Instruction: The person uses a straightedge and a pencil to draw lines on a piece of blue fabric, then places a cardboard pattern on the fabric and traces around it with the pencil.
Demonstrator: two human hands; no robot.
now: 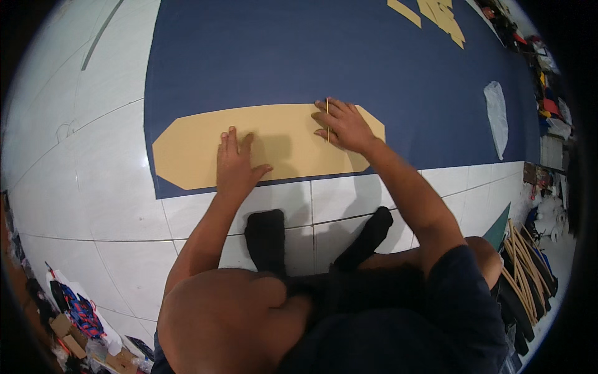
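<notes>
A long tan cardboard template (289,134) with angled corners lies flat along the near edge of a dark blue sheet of material (280,50). My left hand (237,163) rests on the left-middle part of the template, fingers spread and holding nothing. Toward the template's right end, my right hand (346,126) leans on its surface. A thin yellow pen-like stick (327,112) is held among the right hand's fingers, its upper end near the template's far edge. Its exact kind is too small to make out.
More tan pattern pieces (442,19) and a crumpled clear plastic strip (496,118) lie on the sheet. A grey strip (99,37) rests on the white tiles (106,187). Clutter lines the right wall, with wooden sticks (526,268) at lower right. My feet (266,240) stand before the sheet.
</notes>
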